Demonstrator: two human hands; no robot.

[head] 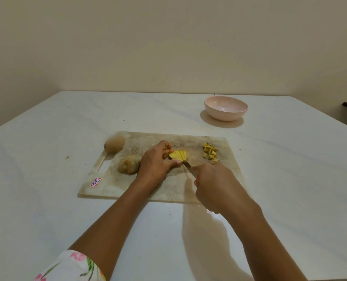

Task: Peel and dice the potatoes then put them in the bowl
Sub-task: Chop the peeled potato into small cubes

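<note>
Potatoes lie at the left end of the cutting board (168, 191): one whole potato (114, 144) with its skin on at the far corner, by the handle slot, and a second potato (128, 164) nearer, rough and brownish, just beside the left hand (155, 163). That hand curls over the peeled potato (178, 155) in the middle of the board, fingertips and thumb pinching its left end to steady it. The yellow flesh is cut into several slabs that lean together. The knife (187, 165) has its blade at the near edge of those slabs, and the right hand (215, 185) is wrapped round its handle. Farther right on the board sits a small heap of diced pieces (209, 152) with a scrap of peel (215, 160) just beside it. The pink bowl (226, 108) stands on the table (47, 179) beyond the board's far right corner, apart from it, and no potato shows inside. The step in hand looks like dicing this one potato. The next move likely calls for cuts across the slabs, the steadying fingers tucked back from the edge so the stack stays together. The dice must then go to the bowl, and two potatoes are not yet cut.
</note>
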